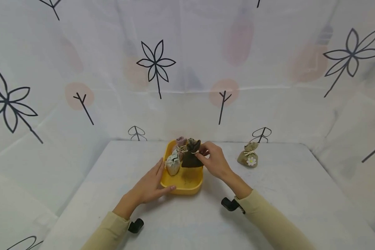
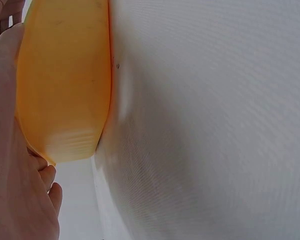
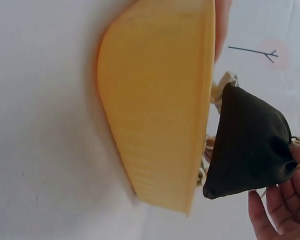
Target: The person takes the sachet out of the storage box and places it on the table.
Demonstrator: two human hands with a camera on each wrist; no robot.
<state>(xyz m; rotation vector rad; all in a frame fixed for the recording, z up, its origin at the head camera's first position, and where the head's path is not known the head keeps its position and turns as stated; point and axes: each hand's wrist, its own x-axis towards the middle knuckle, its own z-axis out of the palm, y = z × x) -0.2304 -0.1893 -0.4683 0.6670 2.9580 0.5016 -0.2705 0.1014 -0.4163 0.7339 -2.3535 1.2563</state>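
My right hand [image 1: 215, 160] pinches a dark green drawstring pouch [image 1: 192, 160] by its tied neck. In the right wrist view, that pouch [image 3: 252, 145] hangs beside the rim of a yellow tray [image 3: 160, 100], its flat base toward the rim. My left hand [image 1: 148, 184] rests against the near left corner of the tray [image 1: 187, 191], fingers along its side and thumb stretched over the front rim. Inside the tray lean a pale grey pouch [image 1: 173, 163] and a pink pouch [image 1: 181, 141], the latter partly hidden by the dark one.
An olive-beige pouch [image 1: 247, 156] with a white daisy stands on the white table [image 1: 268, 208], right of the tray. A white printed cloth [image 1: 187, 114] rises behind the table and at its sides.
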